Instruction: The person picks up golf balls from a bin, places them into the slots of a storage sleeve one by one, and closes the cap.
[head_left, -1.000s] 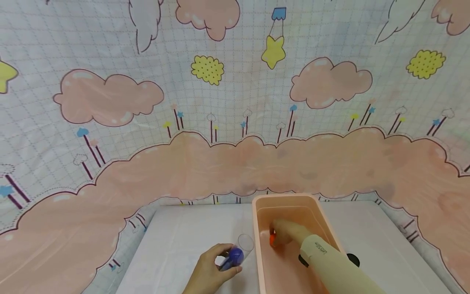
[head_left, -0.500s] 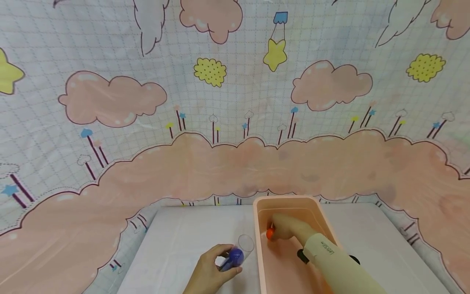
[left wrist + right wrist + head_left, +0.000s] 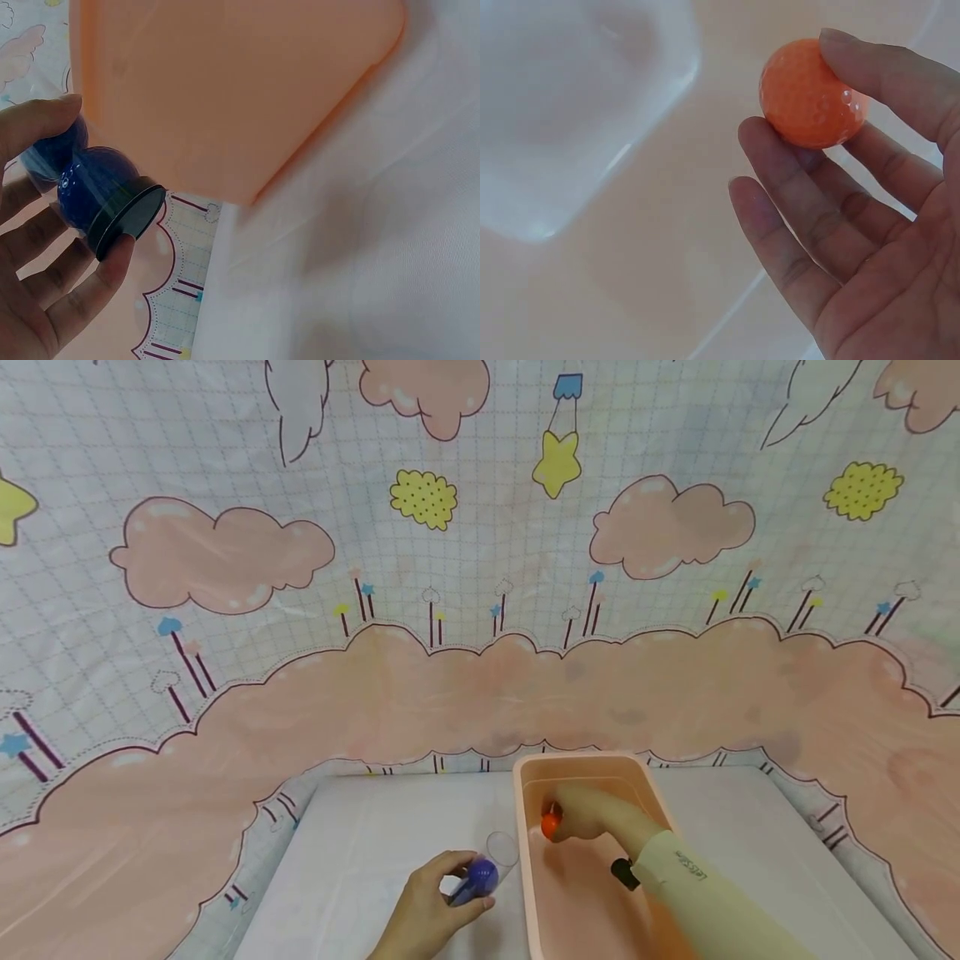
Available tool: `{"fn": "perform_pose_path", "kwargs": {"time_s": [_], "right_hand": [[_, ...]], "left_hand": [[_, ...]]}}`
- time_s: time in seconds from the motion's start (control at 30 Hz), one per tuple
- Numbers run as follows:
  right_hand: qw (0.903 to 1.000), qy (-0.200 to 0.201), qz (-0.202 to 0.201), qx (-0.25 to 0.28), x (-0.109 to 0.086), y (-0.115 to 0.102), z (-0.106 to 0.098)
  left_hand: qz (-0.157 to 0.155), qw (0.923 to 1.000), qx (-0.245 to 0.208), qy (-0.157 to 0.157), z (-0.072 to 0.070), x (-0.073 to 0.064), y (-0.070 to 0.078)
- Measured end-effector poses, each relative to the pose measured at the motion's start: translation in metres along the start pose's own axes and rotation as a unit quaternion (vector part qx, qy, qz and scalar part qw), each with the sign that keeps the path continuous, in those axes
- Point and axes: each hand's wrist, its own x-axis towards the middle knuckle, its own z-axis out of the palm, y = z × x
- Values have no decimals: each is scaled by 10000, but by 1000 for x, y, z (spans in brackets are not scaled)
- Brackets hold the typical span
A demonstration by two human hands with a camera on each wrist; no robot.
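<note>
Left hand [image 3: 41,289] grips clear tube [image 3: 73,166] of blue balls [image 3: 94,187], 8 o'clock, dark cap [image 3: 129,217] toward 4 o'clock | orange bin [image 3: 225,90], 12 o'clock | white tabletop [image 3: 367,225], 3 o'clock | printed cloth [image 3: 180,255], 7 o'clock

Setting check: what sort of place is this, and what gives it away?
Probably an indoor tabletop staging area; the wider room isn't shown. Signs: a cloud-and-star printed backdrop, a plain white tabletop, and a peach bin where the right hand holds an orange ball.

One tub [image 3: 573,906]; one orange ball [image 3: 810,94] inside it; beside it, one clear tube [image 3: 504,857] holding two blue balls [image 3: 94,187].
</note>
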Motion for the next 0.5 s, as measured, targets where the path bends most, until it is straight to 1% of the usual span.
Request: {"fn": "perform_pose_path", "kwargs": {"time_s": [0.07,0.23,0.5], "right_hand": [[9997,-51,29,251,-4,-3,-3],[9988,-66,35,474,-15,-8,-10],[9990,-31,-272,360,-30,-16,-20]], "left_hand": [[-31,10000,-40,-5,1,0,0],[-84,10000,-42,-22,1,0,1],[-90,9999,49,11,4,2,1]]}}
